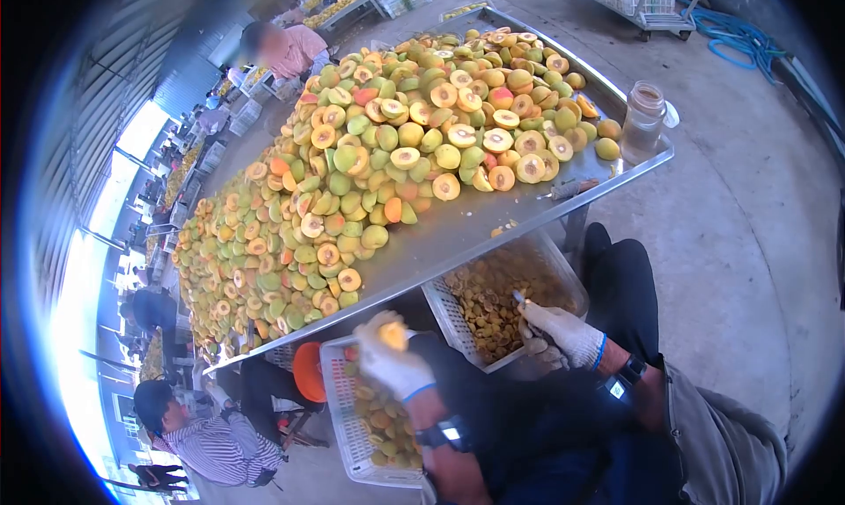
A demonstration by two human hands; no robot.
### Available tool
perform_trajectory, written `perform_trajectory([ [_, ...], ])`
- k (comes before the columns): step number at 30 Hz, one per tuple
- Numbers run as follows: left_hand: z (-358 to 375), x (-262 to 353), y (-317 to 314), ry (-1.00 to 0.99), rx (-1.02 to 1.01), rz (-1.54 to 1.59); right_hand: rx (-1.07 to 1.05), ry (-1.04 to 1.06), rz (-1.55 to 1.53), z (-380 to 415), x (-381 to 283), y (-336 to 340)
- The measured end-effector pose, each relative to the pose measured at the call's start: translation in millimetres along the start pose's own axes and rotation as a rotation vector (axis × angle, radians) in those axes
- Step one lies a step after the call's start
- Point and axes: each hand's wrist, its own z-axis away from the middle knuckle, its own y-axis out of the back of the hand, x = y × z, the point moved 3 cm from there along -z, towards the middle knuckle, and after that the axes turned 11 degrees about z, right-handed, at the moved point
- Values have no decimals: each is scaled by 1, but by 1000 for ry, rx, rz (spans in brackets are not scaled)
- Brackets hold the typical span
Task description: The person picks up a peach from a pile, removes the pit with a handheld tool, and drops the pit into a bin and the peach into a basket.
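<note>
My left hand [393, 355], in a white glove, is closed round an orange fruit half [393, 335], above a white crate [339, 408] of fruit halves and just below the tray's front edge. My right hand [563, 333], also gloved, is closed on a small tool [518, 295] whose tip shows past the fingers; its handle is hidden. That hand hovers over a second white crate [451, 320] holding brown pits and scraps. Halved yellow-green fruit [387, 135] lies heaped on the metal tray [493, 234].
A jar [644, 122] stands at the tray's right corner, near a knife [570, 189]. An orange bucket [309, 372] sits left of the fruit crate. A person in stripes [216, 443] sits at lower left; another person [295, 51] is across the tray. A cart [647, 16] stands behind.
</note>
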Motion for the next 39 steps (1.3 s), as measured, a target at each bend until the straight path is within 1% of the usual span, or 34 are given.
perform_trajectory([
  [1,-15,5,22,-6,0,-3,40,42,-27,0,-2,1],
  [2,-29,13,47,-126,89,-350,80,84,-56,0,-4,2],
  [3,-41,24,63,-247,178,-694,77,88,-62,0,-5,3],
  [4,-50,29,70,-368,270,-1038,76,101,-37,-1,-7,5],
  [5,-56,32,71,-292,299,-889,74,112,-12,-2,-8,5],
  [6,-64,29,67,-296,301,-893,69,113,-15,-5,-8,4],
  [8,-86,13,43,-289,53,-664,105,59,68,-11,-6,4],
  [10,-90,2,-20,-279,-58,-330,100,64,107,-17,1,4],
  [12,-121,-27,-67,-269,-180,-444,102,72,143,-21,7,6],
  [14,-138,-38,-120,-181,-230,-444,141,94,195,-21,11,11],
  [16,-165,-70,-157,-225,-214,-653,151,86,167,-24,14,18],
  [17,-175,-81,-172,-239,-240,-756,167,90,178,-21,10,20],
  [18,-181,-94,-179,-243,-244,-752,184,94,187,-19,7,22],
  [20,-183,-111,-192,-301,-171,-831,195,79,160,-18,1,25],
  [21,-178,-111,-194,-315,-113,-790,197,94,157,-18,-1,24],
  [22,-181,-119,-193,-313,-123,-793,197,106,153,-17,-4,22],
  [24,-185,-126,-182,-316,-332,-595,184,53,146,-15,-4,19],
  [25,-182,-131,-174,-183,-419,-461,151,55,162,-19,0,18],
  [26,-177,-130,-160,-183,-421,-464,121,58,181,-22,2,17],
  [27,-164,-119,-149,-92,-499,-258,123,58,179,-23,3,18],
  [28,-151,-107,-140,2,-570,-51,115,101,205,-24,3,18],
  [29,-138,-99,-132,9,-569,-51,106,141,231,-23,3,16],
  [31,-104,-84,-115,398,-467,477,93,136,236,-16,-6,10],
  [32,-84,-67,-109,403,-460,475,82,140,242,-11,-14,7],
  [34,-38,-33,-109,689,-559,938,78,140,231,-5,-21,-3],
  [35,-18,-20,-108,692,-559,944,165,285,347,-8,-23,-5],
  [36,1,-11,-107,718,-493,971,253,431,464,-6,-28,-9],
  [37,14,-8,-104,745,-426,997,266,449,539,-2,-32,-12],
  [38,21,-10,-100,749,-425,1006,272,445,547,2,-36,-15],
  [39,29,-12,-96,782,-495,953,303,467,631,7,-40,-19],
])
